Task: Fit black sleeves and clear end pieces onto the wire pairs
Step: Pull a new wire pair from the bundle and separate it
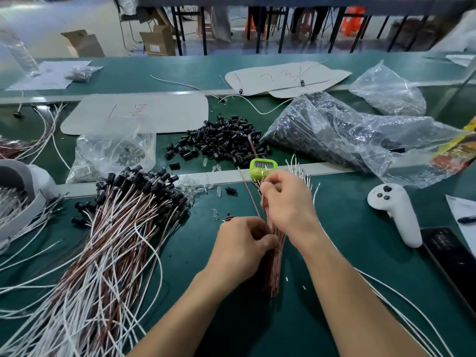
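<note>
Seen from the head camera, the left hand (240, 244) curls round the middle of a tight bundle of thin red-brown wires (275, 264) held tilted above the green tabletop (347, 228). The right hand (287, 202) pinches wires near the bundle's upper tips. A pile of small black plastic sleeves (226, 140) lies beyond, with small clear end pieces (198, 188) scattered nearer. A heap of sleeved wire pairs (116, 228) lies to the left, and a small green digital timer (263, 167) stands just behind the hands.
</note>
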`<state>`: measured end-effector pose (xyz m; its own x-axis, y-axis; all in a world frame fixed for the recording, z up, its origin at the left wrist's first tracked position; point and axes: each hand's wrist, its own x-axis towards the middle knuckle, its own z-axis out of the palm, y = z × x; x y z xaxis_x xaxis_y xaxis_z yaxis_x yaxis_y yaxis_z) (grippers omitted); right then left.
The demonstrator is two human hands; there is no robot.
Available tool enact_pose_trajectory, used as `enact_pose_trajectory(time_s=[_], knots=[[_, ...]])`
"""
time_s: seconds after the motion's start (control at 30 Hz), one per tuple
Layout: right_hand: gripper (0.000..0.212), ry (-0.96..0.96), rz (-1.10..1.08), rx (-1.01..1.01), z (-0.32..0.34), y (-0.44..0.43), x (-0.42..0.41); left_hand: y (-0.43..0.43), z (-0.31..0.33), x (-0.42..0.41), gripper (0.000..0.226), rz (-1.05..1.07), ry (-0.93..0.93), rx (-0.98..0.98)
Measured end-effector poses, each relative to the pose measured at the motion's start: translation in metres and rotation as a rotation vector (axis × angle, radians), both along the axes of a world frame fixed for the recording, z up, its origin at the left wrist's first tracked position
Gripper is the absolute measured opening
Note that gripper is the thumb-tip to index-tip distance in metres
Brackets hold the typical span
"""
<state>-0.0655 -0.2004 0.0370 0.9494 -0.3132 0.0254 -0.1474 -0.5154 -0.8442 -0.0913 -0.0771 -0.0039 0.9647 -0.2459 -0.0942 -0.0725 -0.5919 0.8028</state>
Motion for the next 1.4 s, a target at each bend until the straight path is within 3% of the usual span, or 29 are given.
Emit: enact_pose_trajectory(time_s=[0.13,0.23,0.37,0.47,0.53,0.6,0.67,0.73,0.83,0.9,1.0,1.13,1.23,1.33,1.4], knots=[[0.018,-0.257,-0.212,-0.050,0.024,-0.006,0.015,-0.007,-0.006,-0.003,0.014,-0.035,0.015,-0.010],[0.018,-0.205,-0.131,0.049,0.042,-0.008,0.032,-0.003,-0.005,-0.005,0.015,-0.026,0.065,-0.054],[0.021,-0.133,-0.033,0.148,0.021,0.006,0.029,0.019,0.001,0.000,0.032,0.098,0.142,-0.300],[0.016,-0.144,-0.022,0.374,-0.004,0.021,0.022,0.032,0.004,0.005,0.014,0.118,0.150,-0.374],[0.013,-0.150,-0.012,0.530,-0.016,0.030,0.019,0.039,0.002,0.011,0.019,0.152,0.124,-0.368],[0.013,-0.120,0.088,0.616,-0.027,0.036,0.016,0.047,0.001,0.020,0.025,0.187,0.084,-0.302],[0.027,-0.082,0.180,0.618,-0.037,0.038,0.012,0.052,0.002,0.027,0.025,0.161,0.059,-0.217],[0.033,-0.074,0.148,0.628,-0.043,0.034,0.011,0.054,0.005,0.034,0.022,0.110,0.052,-0.167],[0.024,-0.089,0.017,0.817,-0.044,0.028,0.016,0.058,0.008,0.049,0.019,0.187,-0.096,-0.112],[0.020,-0.069,-0.008,0.890,-0.045,0.026,0.020,0.056,0.012,0.063,0.027,0.211,-0.241,0.049],[0.019,-0.034,-0.007,0.901,-0.043,0.029,0.021,0.041,0.012,0.084,0.041,0.044,-0.358,0.329],[0.020,-0.039,-0.010,0.914,-0.040,0.029,0.019,0.028,0.013,0.100,0.023,-0.026,-0.370,0.555],[0.020,-0.039,-0.015,0.945,-0.038,0.028,0.018,0.029,0.017,0.098,0.013,0.109,-0.364,0.422],[0.020,-0.030,-0.013,0.954,-0.037,0.028,0.018,0.040,0.021,0.084,0.011,0.191,-0.170,-0.037],[0.021,-0.030,-0.007,0.949,-0.038,0.029,0.018,0.052,0.020,0.068,0.019,0.146,-0.103,-0.168]])
